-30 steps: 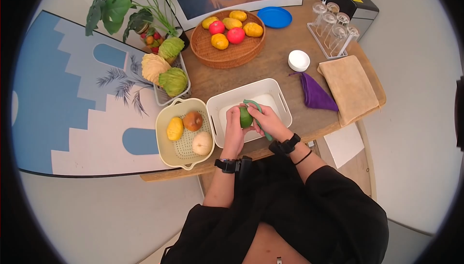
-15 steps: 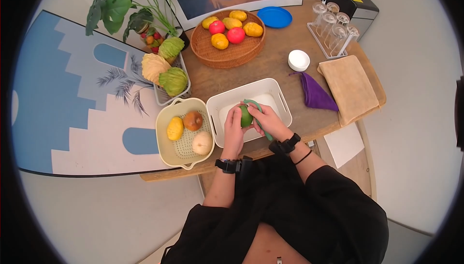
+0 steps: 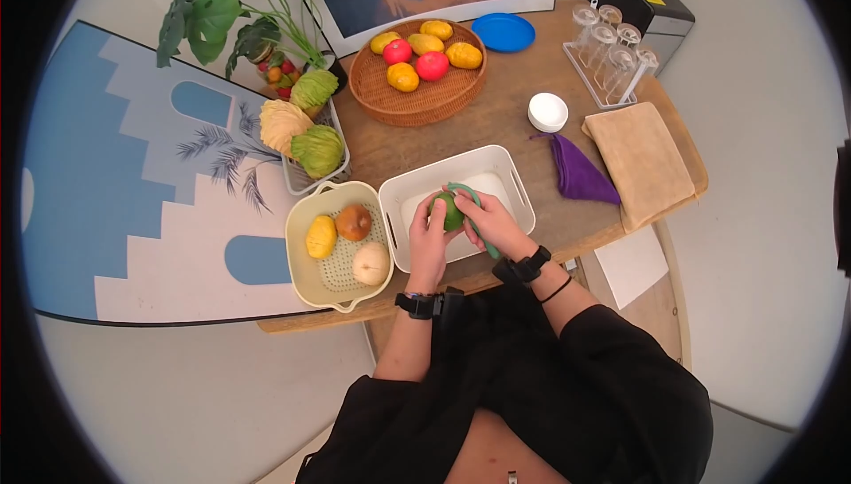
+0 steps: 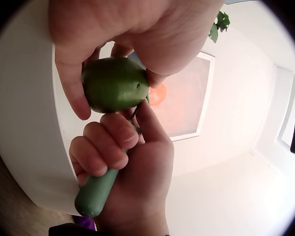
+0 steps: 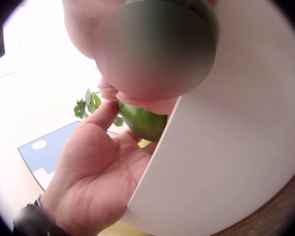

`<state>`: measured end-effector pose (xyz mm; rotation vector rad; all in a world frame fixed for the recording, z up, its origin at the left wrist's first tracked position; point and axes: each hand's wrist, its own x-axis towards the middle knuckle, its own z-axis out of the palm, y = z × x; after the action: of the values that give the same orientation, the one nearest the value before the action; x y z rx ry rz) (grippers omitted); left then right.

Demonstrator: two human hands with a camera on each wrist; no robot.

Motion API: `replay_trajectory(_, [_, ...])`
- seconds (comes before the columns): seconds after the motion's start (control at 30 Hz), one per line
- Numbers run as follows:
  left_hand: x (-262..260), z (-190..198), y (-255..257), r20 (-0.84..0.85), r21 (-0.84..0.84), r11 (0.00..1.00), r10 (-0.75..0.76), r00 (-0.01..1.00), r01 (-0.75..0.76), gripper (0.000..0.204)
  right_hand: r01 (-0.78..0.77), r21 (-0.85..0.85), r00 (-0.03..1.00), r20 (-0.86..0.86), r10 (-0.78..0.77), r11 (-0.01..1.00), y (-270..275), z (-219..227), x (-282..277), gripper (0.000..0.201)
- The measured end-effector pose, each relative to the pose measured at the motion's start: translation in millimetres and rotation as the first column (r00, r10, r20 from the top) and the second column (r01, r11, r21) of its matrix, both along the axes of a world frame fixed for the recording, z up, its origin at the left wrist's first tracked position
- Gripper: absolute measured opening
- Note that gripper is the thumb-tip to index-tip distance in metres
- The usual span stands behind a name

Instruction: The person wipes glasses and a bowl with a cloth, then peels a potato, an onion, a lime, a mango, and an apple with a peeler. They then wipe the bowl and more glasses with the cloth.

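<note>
Over the white tub (image 3: 399, 255), the left hand (image 3: 428, 240) grips a smooth green fruit (image 3: 451, 211). In the left wrist view its thumb and fingers clasp both ends of the fruit (image 4: 115, 84). The right hand (image 3: 496, 226) wraps its fingers round the green handle (image 4: 96, 192) of a peeler-like tool (image 3: 491, 251), whose head lies against the fruit; the blade is hidden. In the right wrist view the handle's blurred end fills the top, with the fruit (image 5: 145, 121) behind the fingers.
Left of the tub, a cream basket (image 3: 297, 258) holds a yellow fruit, a brown one and a pale one. Behind are a wicker basket (image 3: 418, 112) of fruit and a blue plate (image 3: 503, 32). White bowls (image 3: 548, 112), purple cloth (image 3: 582, 171), tan cloth (image 3: 640, 163) and glasses (image 3: 616, 67) are right.
The left hand has turned slightly on the green fruit, its thumb shifting across the near side. The right hand and the tool have hardly moved.
</note>
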<state>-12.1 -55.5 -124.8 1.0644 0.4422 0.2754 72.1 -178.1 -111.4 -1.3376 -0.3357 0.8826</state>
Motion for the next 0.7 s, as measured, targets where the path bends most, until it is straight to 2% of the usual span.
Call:
replay_trajectory(0.07, [0.1, 0.1, 0.7, -0.006, -0.047, 0.999, -0.004, 1.0, 0.004, 0.04, 0.001, 0.003, 1.0, 0.002, -0.001, 1.0, 0.7, -1.0, 0.5, 0.042])
replay_trajectory(0.13, [-0.2, 0.8, -0.7, 0.005, -0.071, 0.994, 0.089, 0.996, -0.088, 0.039, -0.016, 0.0, 1.0, 0.014, 0.016, 1.0, 0.1, -0.1, 0.3, 0.042])
replay_trajectory(0.17, [-0.6, -1.9, -1.4, 0.004, -0.072, 0.994, 0.089, 0.996, -0.088, 0.039, -0.016, -0.001, 1.0, 0.013, 0.016, 1.0, -0.1, -0.9, -0.2, 0.042])
replay_trajectory(0.23, [-0.3, -11.5, -1.1, -0.049, 0.043, 0.996, 0.08, 0.996, -0.078, 0.039, -0.022, -0.02, 1.0, -0.005, 0.022, 1.0, 1.3, -2.6, 0.9, 0.041])
replay_trajectory(0.27, [0.2, -14.1, -0.5, -0.047, 0.044, 0.996, 0.081, 0.996, -0.079, 0.039, -0.023, -0.019, 1.0, -0.003, 0.023, 1.0, 1.8, -3.0, 1.8, 0.041])
replay_trajectory(0.33, [-0.7, -20.5, -0.5, -0.012, 0.167, 0.985, 0.039, 0.999, -0.036, 0.04, -0.026, 0.009, 1.0, 0.016, 0.026, 1.0, 0.6, -4.7, 1.4, 0.04])
replay_trajectory(0.47, [-0.9, -8.9, -1.6, 0.001, 0.137, 0.99, 0.034, 0.999, -0.034, 0.04, -0.001, -0.02, 1.0, 0.026, 0.001, 1.0, 1.0, 3.3, 0.0, 0.04])
replay_trajectory(0.53, [-0.1, -4.8, -1.5, 0.006, 0.051, 0.998, 0.032, 0.999, -0.033, 0.039, 0.014, 0.009, 1.0, 0.01, -0.014, 1.0, 0.6, 0.1, -0.2, 0.041])
replay_trajectory(0.63, [2.1, -12.8, 1.1, 0.059, 0.064, 0.997, 0.043, 0.997, -0.047, 0.037, 0.016, -0.036, 1.0, 0.002, -0.016, 0.999, 0.0, 2.5, 0.0, 0.042])
replay_trajectory(0.7, [-1.4, -5.2, -2.1, 0.033, 0.107, 0.992, 0.063, 0.997, -0.066, 0.038, 0.019, -0.018, 1.0, 0.008, -0.019, 1.0, -0.8, 5.3, -1.3, 0.042])
